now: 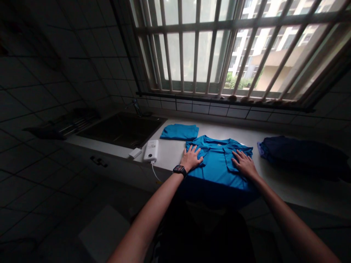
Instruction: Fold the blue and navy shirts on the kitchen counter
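A bright blue shirt (218, 164) lies flat on the white counter (170, 153) with both sleeves folded in, its lower part hanging over the front edge. My left hand (191, 158) rests flat on the shirt's left side, fingers spread, a dark smartwatch (179, 170) on the wrist. My right hand (244, 163) lies flat on the shirt's right side, fingers apart. Neither hand grips anything.
A folded blue garment (179, 132) lies behind the shirt. A dark navy pile of cloth (298, 153) sits at the right. A white power bank (151, 150) with a cable lies left of the shirt, beside a dark sink (123, 128). A barred window (219, 47) rises behind.
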The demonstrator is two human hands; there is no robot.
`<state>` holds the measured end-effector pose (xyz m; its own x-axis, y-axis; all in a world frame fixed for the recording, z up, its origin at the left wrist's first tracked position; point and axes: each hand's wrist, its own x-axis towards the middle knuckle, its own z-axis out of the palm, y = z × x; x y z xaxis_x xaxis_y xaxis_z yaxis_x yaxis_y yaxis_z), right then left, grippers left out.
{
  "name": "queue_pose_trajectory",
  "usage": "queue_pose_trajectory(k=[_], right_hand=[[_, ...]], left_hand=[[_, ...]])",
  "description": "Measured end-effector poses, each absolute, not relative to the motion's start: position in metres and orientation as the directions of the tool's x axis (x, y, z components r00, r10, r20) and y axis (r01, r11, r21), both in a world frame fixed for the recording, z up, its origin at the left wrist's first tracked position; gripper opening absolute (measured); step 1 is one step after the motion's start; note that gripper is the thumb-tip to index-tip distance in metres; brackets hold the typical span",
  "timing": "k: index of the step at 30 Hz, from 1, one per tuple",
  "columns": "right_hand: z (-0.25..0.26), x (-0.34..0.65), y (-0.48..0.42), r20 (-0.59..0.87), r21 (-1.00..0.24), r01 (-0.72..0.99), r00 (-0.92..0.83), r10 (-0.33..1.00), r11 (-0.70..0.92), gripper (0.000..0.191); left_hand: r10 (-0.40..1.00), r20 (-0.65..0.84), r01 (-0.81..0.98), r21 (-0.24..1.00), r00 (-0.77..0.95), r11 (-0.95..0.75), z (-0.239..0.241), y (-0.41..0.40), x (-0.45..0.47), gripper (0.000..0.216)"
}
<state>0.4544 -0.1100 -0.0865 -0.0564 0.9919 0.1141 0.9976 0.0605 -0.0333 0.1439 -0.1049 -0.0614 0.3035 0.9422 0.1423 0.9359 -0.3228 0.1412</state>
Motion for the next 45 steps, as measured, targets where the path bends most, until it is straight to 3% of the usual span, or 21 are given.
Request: queue_pose_trajectory(k=[29,36,40,43,45], right_hand=[[-0.083,0.442,-0.115,0.140,-0.218,0.972,-0.056,0.989,0.086,0.055],[-0.064,0.471,-0.093,0.009,-0.433,0.892,-0.140,0.990,0.130,0.046],[-0.036,0.485,-0.068,0.179,-0.419,0.906,0.020,0.984,0.058,0.049],[-0.023,0.482,-0.050,0.017,-0.382,0.921,0.094,0.995,-0.081,0.067],[-0.020,0.477,-0.039,-0.120,-0.378,0.919,0.074,0.990,-0.114,0.060]], left_hand=[[0.937,0.124,0.942,0.039,0.326,-0.333,-0.063,-0.102,0.140,0.058],[0.925,-0.074,0.913,0.208,0.372,-0.350,-0.042,-0.063,0.115,0.047],[0.975,0.055,0.964,0.149,0.214,-0.220,-0.015,-0.032,0.102,0.044],[0.989,-0.130,0.986,0.161,0.064,-0.043,-0.005,-0.019,0.106,0.046],[0.963,-0.263,0.968,0.250,0.064,0.004,-0.004,-0.015,0.113,0.035]])
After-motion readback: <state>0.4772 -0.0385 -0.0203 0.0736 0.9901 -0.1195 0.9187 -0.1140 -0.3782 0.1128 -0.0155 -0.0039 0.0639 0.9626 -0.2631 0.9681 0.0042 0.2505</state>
